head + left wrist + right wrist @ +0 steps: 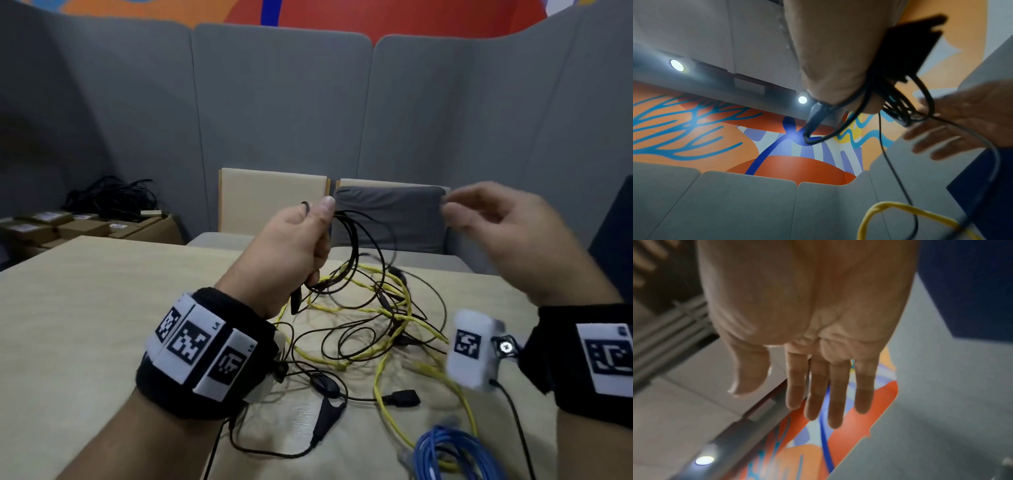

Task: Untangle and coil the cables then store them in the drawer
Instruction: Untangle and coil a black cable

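Observation:
My left hand [308,236] is raised above the table and grips a bundle of thin black cable loops [352,246]. The rest of that cable trails down into a tangle with a yellow cable [387,342] on the tabletop. In the left wrist view the left hand [834,56] holds the black loops [900,104] against the palm, and a yellow cable [890,207] arcs below. My right hand [479,219] hovers to the right of the loops, blurred and holding nothing. Its fingers [818,386] are straight in the right wrist view. A coiled blue cable [448,452] lies at the near right.
The beige table [85,308] carries the tangle, including a black connector [400,399]. Behind it stand two chairs [274,198], one with a grey cushion [390,212]. Cardboard boxes [68,226] topped by a pile of black cables [113,195] sit far left. Grey partition walls enclose the space.

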Action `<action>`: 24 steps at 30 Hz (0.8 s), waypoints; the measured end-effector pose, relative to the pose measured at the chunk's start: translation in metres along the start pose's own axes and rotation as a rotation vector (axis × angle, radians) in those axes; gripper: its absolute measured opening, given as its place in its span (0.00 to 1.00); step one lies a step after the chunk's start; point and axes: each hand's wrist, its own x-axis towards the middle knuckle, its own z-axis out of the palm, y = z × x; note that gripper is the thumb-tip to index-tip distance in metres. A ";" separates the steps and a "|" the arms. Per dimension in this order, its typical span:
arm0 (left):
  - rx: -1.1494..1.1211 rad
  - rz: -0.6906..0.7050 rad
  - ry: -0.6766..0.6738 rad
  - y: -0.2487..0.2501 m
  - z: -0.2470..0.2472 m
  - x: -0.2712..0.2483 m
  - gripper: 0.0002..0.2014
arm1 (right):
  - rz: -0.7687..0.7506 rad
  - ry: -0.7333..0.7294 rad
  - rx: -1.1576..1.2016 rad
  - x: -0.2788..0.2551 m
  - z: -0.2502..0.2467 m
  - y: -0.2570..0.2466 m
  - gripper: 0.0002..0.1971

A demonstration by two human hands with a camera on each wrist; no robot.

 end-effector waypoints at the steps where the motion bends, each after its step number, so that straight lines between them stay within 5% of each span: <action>1: 0.012 0.003 -0.017 0.000 0.002 -0.001 0.20 | -0.064 -0.064 0.113 -0.003 0.008 -0.012 0.09; 5: 0.028 0.024 -0.074 0.002 0.009 -0.006 0.19 | -0.169 -0.278 0.192 -0.008 0.045 -0.026 0.18; 11: -0.074 0.017 -0.169 0.008 0.010 -0.010 0.18 | -0.138 -0.397 0.431 -0.011 0.057 -0.022 0.23; 14: -0.080 0.011 -0.178 0.008 0.008 -0.011 0.16 | -0.154 -0.376 0.339 -0.009 0.052 -0.021 0.10; 24: -0.385 -0.128 -0.380 0.013 0.008 -0.015 0.16 | -0.183 -0.100 0.260 -0.003 0.053 -0.007 0.11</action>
